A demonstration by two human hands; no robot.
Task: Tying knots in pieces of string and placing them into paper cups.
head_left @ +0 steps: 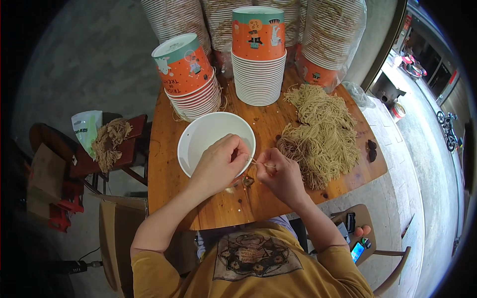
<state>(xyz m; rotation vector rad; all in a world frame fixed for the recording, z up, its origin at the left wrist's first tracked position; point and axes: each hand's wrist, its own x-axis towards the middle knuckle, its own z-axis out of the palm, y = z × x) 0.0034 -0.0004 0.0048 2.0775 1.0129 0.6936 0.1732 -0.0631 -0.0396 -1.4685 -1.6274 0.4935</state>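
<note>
A white-lined paper bucket (pixel 196 135) rests on the wooden table in front of me, its open mouth toward me. My left hand (pixel 218 163) reaches over the mouth, with thumb and fingers pinched together at the right side of the rim. Just right of the rim, my right hand (pixel 284 178) is closed on a thin tan cord (pixel 256 162). The cord stretches between the fingertips of both hands, close to the bucket's wall. My left fingers partly hide its end. A large heap of tan cords (pixel 323 139) lies beside my right hand.
Behind the bucket stand a leaning stack of orange buckets (pixel 186 69) and a taller upright stack (pixel 258 59). Bagged stacks (pixel 333 39) line the back. At left, a stool (pixel 136 134) bears more cord (pixel 112 141). A chair (pixel 367 223) with a phone (pixel 357 252) stands at lower right.
</note>
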